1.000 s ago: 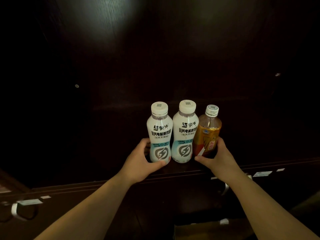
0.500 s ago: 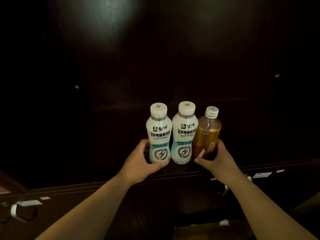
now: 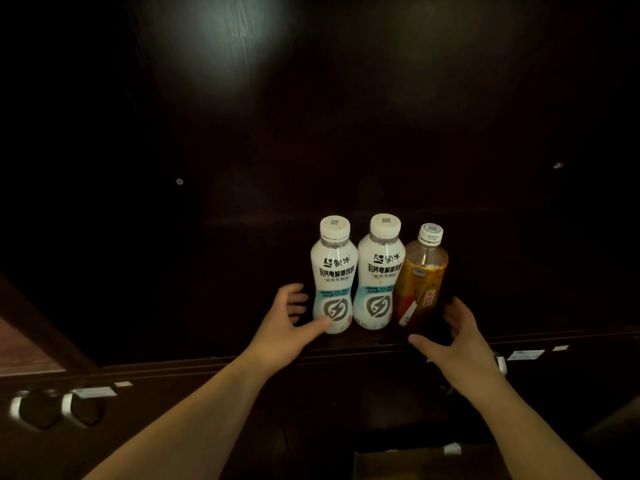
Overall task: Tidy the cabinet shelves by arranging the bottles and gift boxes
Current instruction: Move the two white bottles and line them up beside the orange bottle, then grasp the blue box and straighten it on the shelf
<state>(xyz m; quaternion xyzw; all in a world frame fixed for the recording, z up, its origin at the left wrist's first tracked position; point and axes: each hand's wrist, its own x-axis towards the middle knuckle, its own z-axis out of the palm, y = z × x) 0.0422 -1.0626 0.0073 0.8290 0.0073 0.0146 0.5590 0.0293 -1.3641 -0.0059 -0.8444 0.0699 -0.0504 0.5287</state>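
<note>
Both hands have let go since half a second ago: the left hand (image 3: 284,327) then cupped the base of the left white bottle and the right hand (image 3: 457,336) cupped the amber bottle, and now each has opened and drawn back a little. The left hand is released, fingers spread, with only the thumb tip touching or nearly touching the foot of the left white bottle (image 3: 333,275). The right hand is released too, open and just beside the amber bottle (image 3: 420,278), apart from it.

Around them the dark wooden cabinet (image 3: 242,150) has a smooth, faintly glossy back panel with visible grain. All 3 bottles stand upright in a tight row near the front edge of its shelf (image 3: 363,341), right of the middle.

The 2 white bottles, the left one and the middle white bottle (image 3: 379,271), match: waisted plastic, opaque white sleeve with a pale blue band and a grey round emblem, wide white caps, a clear neck above the milky fill. They touch side by side. The amber bottle is smaller, clear plastic, holding golden-brown liquid below an air gap at the neck, with an orange-gold label and a narrow white cap.
</note>
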